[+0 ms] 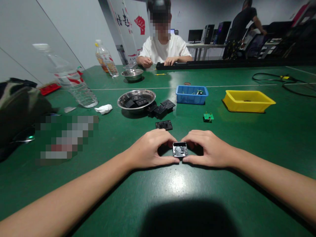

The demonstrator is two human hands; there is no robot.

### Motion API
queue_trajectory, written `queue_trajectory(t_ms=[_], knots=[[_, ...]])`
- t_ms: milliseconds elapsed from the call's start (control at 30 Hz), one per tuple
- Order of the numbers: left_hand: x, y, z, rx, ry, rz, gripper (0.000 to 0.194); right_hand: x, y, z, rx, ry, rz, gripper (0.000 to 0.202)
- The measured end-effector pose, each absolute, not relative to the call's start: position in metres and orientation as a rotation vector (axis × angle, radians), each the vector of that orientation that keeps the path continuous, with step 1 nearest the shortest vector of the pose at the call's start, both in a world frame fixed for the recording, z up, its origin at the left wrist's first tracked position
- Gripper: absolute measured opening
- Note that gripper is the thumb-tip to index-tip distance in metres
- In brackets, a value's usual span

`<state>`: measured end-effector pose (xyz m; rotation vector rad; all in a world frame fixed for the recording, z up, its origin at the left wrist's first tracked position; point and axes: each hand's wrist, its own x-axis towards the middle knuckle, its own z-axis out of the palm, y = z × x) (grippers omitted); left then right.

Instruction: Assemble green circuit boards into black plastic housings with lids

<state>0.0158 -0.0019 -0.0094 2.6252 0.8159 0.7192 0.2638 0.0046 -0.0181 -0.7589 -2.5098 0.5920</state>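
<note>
A small black housing point(180, 150), its open side showing two round posts, stands between my hands just above the green table point(118, 204). My left hand point(150, 149) grips its left side between thumb and fingers. On the right side, my right hand point(208, 149) holds it the same way. Beyond my left fingers lies a flat black part point(164, 125). A green circuit board point(208, 117) on a dark piece rests past my right hand. Several black blocks point(161, 111) sit beside a metal bowl point(119, 104) that holds more black parts.
Behind are a blue bin point(191, 99) with small parts and a yellow bin point(247, 106). A plastic bottle point(76, 85), crumpled tissue point(103, 109) and a bag point(22, 105) are at left. Across the table a person point(164, 47) handles a long black bar point(222, 64).
</note>
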Motion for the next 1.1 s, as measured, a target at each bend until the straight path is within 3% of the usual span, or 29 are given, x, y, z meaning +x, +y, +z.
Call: queue_trajectory(t_ms=[1100], knots=[[0.0157, -0.0011, -0.011, 2.633, 0.759, 0.78, 0.03, 0.2642, 0.0052, -0.0203, -0.731, -2.497, 0.599, 0.032]])
